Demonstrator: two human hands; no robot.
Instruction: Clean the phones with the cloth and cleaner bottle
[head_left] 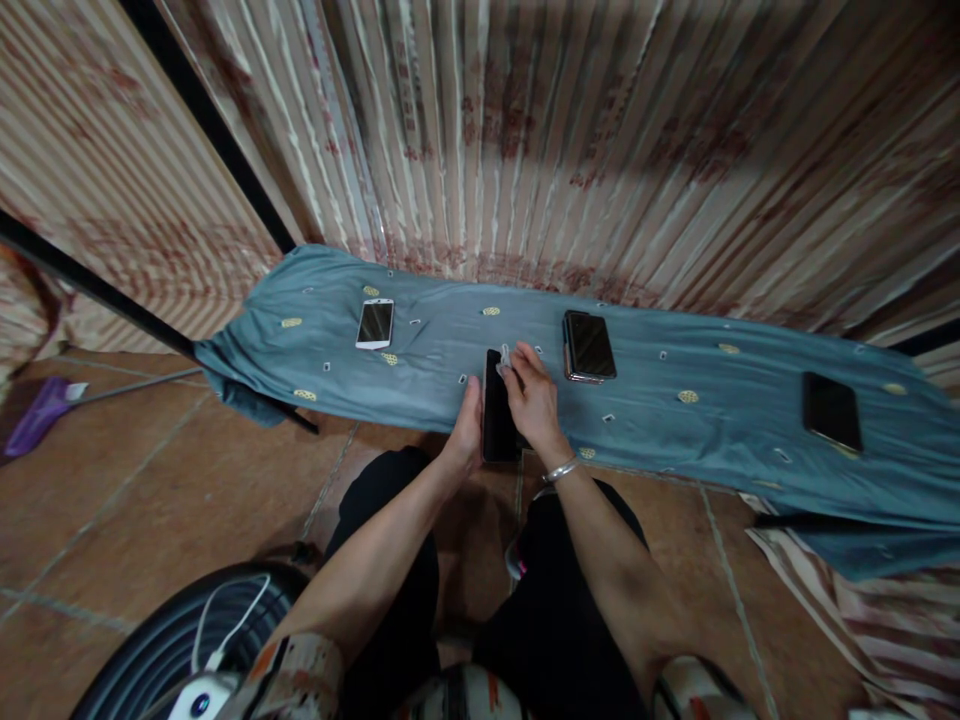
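While the left hand point(466, 432) clamps the dark phone point(497, 420) by its edge, the right hand point(531, 395) pinches a small white bit point(505, 357) — slick, rigid glass slab, probably fragile, so edges are safest.

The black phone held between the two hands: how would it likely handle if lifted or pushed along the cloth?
The black phone looks like a flat, rigid slab, so it should stay stiff and not roll. Its glossy face suggests it may be slippery and prone to cracking. The left hand steadies one edge and the right hand touches its top; the blue cloth would probably bunch if pushed.
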